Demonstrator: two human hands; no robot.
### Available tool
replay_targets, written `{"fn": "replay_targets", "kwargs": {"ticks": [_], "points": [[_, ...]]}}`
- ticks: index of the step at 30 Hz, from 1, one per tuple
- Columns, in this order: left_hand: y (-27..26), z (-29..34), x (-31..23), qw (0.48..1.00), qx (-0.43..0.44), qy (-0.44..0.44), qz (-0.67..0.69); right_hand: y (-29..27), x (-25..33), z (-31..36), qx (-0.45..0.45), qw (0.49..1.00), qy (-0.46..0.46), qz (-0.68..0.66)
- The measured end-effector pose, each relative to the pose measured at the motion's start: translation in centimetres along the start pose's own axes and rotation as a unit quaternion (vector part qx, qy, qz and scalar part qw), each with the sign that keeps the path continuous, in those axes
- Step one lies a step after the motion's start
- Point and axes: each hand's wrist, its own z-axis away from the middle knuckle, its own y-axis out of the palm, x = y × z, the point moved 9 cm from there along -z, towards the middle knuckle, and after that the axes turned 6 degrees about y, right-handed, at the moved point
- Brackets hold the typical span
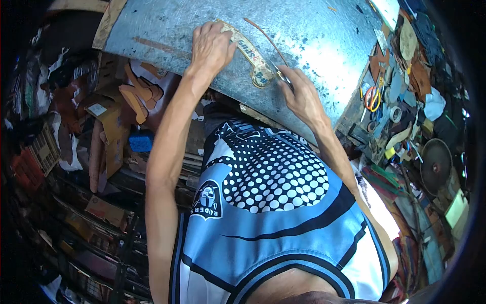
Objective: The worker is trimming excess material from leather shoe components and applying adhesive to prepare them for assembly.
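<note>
Your left hand [211, 46] lies palm down, fingers spread flat, pressing the upper end of one curved, tan pattern piece [249, 57] against the galvanised metal sheet [314, 35]; it pins the piece rather than closing around it. Your right hand [299, 93] is closed around one slim cutting tool [280, 74], whose tip meets the rounded lower end of the piece, just ahead of your knuckles. The piece runs diagonally between the two hands and bears faded lettering, blue at the end nearest the tool. One thin brown strip [265, 36] curves across the sheet just beyond the piece, on the side away from you. Below your left forearm stand one brown cardboard box [109, 124] with a pale rectangular label on its flap and one small blue container [140, 141]. Beyond your right wrist, one pair of orange-handled scissors [372, 98] hangs among cluttered tools; how many tools there are I cannot tell.
</note>
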Motion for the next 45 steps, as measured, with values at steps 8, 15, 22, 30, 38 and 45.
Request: {"fn": "replay_targets", "kwargs": {"ticks": [8, 15, 22, 30, 38, 45], "points": [[0.2, -2.4, 2.0, 0.994, -0.003, 0.107, 0.021, 4.8, 4.5, -6.7, 0.041, 0.99, -0.124, 0.049], [0.3, -2.3, 2.3, 0.988, -0.041, 0.14, 0.046, 6.4, 4.6, -8.1, 0.018, 0.989, -0.113, 0.091], [2.2, -0.8, 1.6, 0.996, -0.018, 0.09, 0.021, 6.6, 3.5, -7.8, 0.005, 0.993, -0.07, 0.098], [2.3, 0.0, 0.4, 0.997, -0.017, 0.066, -0.027, 5.5, 2.7, -5.3, 0.005, 0.996, -0.067, 0.066], [1.7, -0.5, -0.2, 0.999, -0.013, 0.021, 0.021, 5.2, 2.2, -3.4, 0.023, 0.997, -0.036, 0.066], [1.0, -0.6, -0.9, 0.999, 0.012, -0.003, 0.035, 4.7, 2.1, -2.2, 0.03, 0.997, -0.011, 0.064]]}}
